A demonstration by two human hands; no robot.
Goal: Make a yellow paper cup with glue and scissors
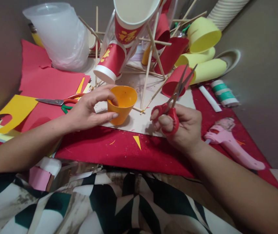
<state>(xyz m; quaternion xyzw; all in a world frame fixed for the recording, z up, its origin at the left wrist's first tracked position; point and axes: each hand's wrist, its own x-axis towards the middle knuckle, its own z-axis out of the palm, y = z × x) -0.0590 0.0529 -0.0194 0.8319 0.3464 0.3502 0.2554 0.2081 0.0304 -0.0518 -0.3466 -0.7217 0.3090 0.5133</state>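
Note:
My left hand [97, 104] pinches the rim of an orange paper cup [121, 113], fingers inside and thumb on the outer wall. The cup stands upright, its mouth facing up, over the white board [180, 101]. In my right hand [184, 125] is a pair of red-handled scissors [174, 94], with fingers through the loops. The blades point up and stand slightly apart, away from the cup. A second pair of scissors [53, 102], with red and green handles, lies beside my left wrist on red paper [48, 81].
Behind stand a wooden stick frame [148, 65] and red patterned cups [113, 60]. Yellow paper tubes [209, 70] and a red tube [175, 83] lie right of it. A pink glue gun [234, 146] rests at right. A clear plastic tub [61, 35] stands back left.

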